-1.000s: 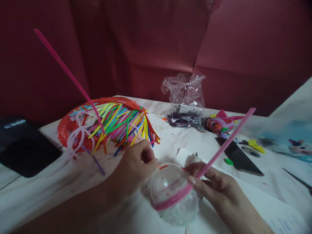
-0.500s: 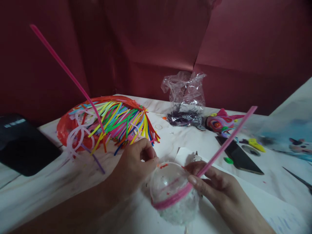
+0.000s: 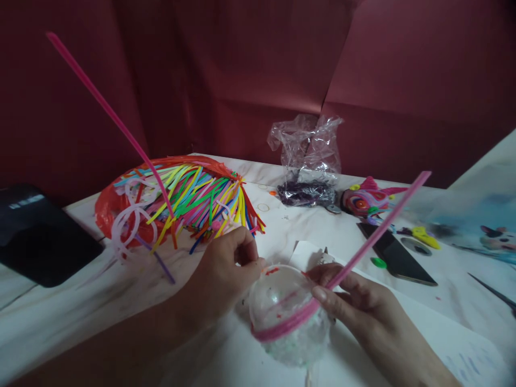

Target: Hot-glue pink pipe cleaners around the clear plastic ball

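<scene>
A clear plastic ball [image 3: 278, 301] with a rough whitish lower half and small red marks near its top sits low in the middle, tilted. A pink pipe cleaner [image 3: 379, 231] runs as a band across its front, its free end slanting up to the right. My right hand [image 3: 355, 301] pinches this pipe cleaner between thumb and fingers at the ball's right side. At the upper left rim, my left hand [image 3: 234, 263] is closed in a pinch, fingers curled; its fingertips are partly hidden. The far side of the band shows faintly through the ball.
A red plastic bag [image 3: 105, 207] of colourful pipe cleaners [image 3: 201, 199] lies back left, one long pink stem [image 3: 108, 113] sticking up. Left is a black device [image 3: 44, 242]. Behind are a clear bag [image 3: 308, 161], a colourful figure [image 3: 365, 201], a phone [image 3: 397, 258] and scissors [image 3: 492, 290].
The view has shifted slightly. The pipe cleaner's free end has moved a little to the right and up; both hands keep nearly the same place on the ball.
</scene>
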Available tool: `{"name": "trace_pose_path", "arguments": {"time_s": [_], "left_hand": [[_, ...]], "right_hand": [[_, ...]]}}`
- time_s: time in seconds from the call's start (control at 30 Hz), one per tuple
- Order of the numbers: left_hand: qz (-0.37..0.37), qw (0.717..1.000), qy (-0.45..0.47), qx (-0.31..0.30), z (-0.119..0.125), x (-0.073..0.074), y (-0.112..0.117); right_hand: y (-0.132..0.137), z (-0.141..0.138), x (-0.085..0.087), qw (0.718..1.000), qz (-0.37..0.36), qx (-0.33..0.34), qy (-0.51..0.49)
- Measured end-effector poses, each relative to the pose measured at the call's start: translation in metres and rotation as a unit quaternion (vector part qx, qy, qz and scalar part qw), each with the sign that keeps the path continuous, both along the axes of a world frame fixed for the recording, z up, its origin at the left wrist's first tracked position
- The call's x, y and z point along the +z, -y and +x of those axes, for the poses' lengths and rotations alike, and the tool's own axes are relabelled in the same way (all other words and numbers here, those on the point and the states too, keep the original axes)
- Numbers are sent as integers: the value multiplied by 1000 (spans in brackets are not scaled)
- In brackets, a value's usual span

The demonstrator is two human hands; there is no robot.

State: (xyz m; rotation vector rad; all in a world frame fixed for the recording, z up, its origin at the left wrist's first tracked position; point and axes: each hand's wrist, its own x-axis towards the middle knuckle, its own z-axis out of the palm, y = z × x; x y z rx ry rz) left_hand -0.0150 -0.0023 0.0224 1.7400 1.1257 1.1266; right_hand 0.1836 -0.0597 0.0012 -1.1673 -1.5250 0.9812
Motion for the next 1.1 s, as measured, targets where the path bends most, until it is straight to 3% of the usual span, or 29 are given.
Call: {"name": "trace_pose_path", "arguments": {"time_s": [0.27,0.4,0.57,0.73,0.87,0.93,1.1], "left_hand": [[17,1000,-11,15,-1,3,1],[-11,1000,15,-14,-3,3,-1],[14,1000,-6,-23,-7,2,1],[-73,994,-66,-48,-3,3,19],[-144,973,-105,-148,4,4,33],[-173,965,-101,-171,7,4,35],[-151,968,-68,-188,9,2,33]], "right_hand": [[-1,0,-1,1000,-7,-3,0],[0,0,0,1000,-8,-6,-2],[1,1,-2,1000,-14,-3,-12],[1,5,-5,999,-35,21,-14],[1,5,-7,999,-35,20,-16],[2,5,-7,999,-39,19,-17],[5,5,-8,998,-53,15,-14]]}}
